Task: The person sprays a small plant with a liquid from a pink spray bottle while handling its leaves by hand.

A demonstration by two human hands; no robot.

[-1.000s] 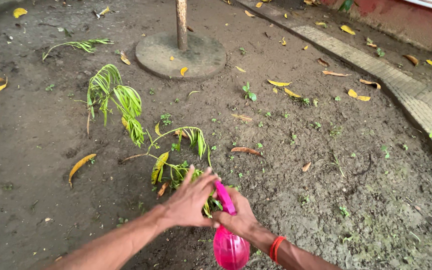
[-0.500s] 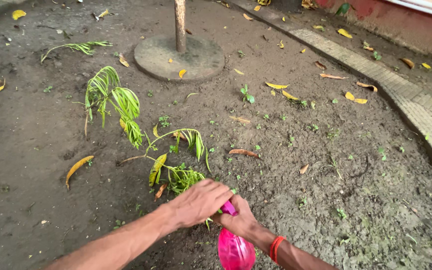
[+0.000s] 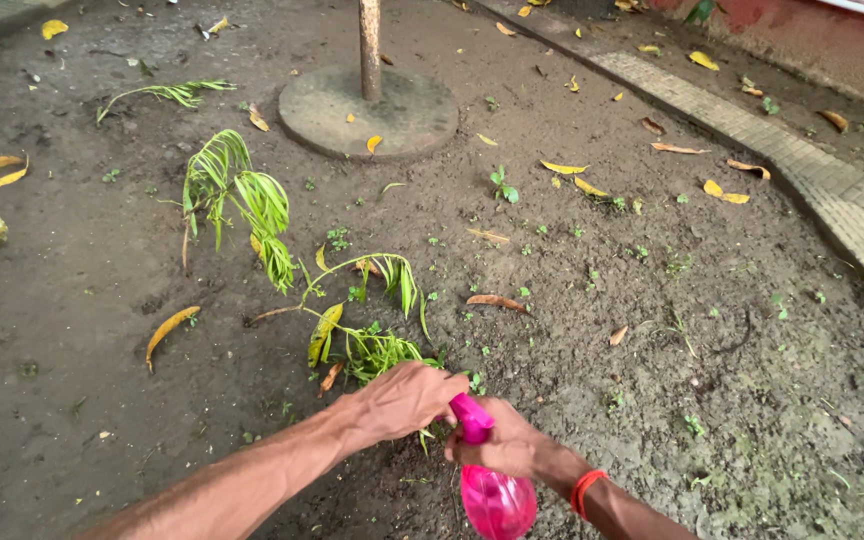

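Pink translucent plastic spray bottle (image 3: 497,500) sits low in the view, just in front of a small green palm-like seedling (image 3: 377,350) rooted in dark, damp soil (image 3: 602,340). The right hand (image 3: 507,445) is wrapped around the bottle's neck with its fingers at the trigger, the pink nozzle pointing up toward the seedling, seemingly so that spray would land on the leaves; an orange band (image 3: 584,490) circles that wrist. The left hand (image 3: 402,400), fingers curled closed, rests over the seedling's lowest fronds and against the nozzle tip, perhaps steadying or adjusting it. Beyond the seedling stands a rusty metal pole (image 3: 369,45) on a round concrete base (image 3: 412,110). Yellow fallen leaves (image 3: 562,167) lie scattered around the seedling, and a curved paved kerb (image 3: 812,170) runs well to its right.
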